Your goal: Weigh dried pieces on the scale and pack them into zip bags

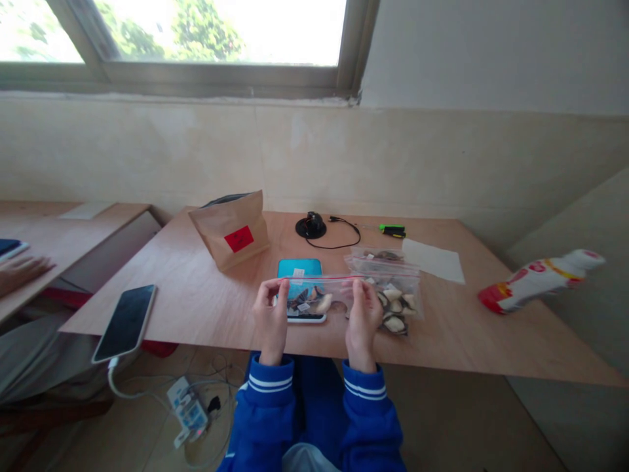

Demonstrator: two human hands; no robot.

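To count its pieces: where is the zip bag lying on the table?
In the head view, the zip bag lies on the table, just right of the right hand and the held zip bag, near a white paper sheet.

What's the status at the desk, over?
Left hand and right hand pinching top edge of clear zip bag. Second filled zip bag beside right hand. Blue-cased device beneath held bag.

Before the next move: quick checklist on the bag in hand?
1. Both hands pinching the top edge: left hand, right hand, zip bag: ok.
2. Zip seal closed: cannot tell.
3. Dark and pale pieces lying inside the bag: ok.
4. Clearance from the second bag of pale pieces: cannot tell, they overlap in view.
5. Phone on the table: not ok, it overhangs the front edge.
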